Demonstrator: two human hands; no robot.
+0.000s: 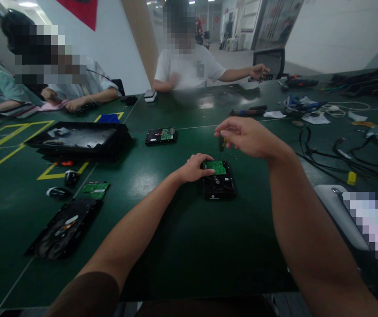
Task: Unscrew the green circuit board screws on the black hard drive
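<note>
Green circuit board [214,167] tops the black hard drive [219,181] lying mid-table — the left hand [194,167] presses its near-left corner, fingers curled over the edge. Just beyond, the right hand [246,137] pinches a small screwdriver [221,144] upright over the board's far edge. Unscrewing seems underway; next calls for steady vertical pressure.
</note>
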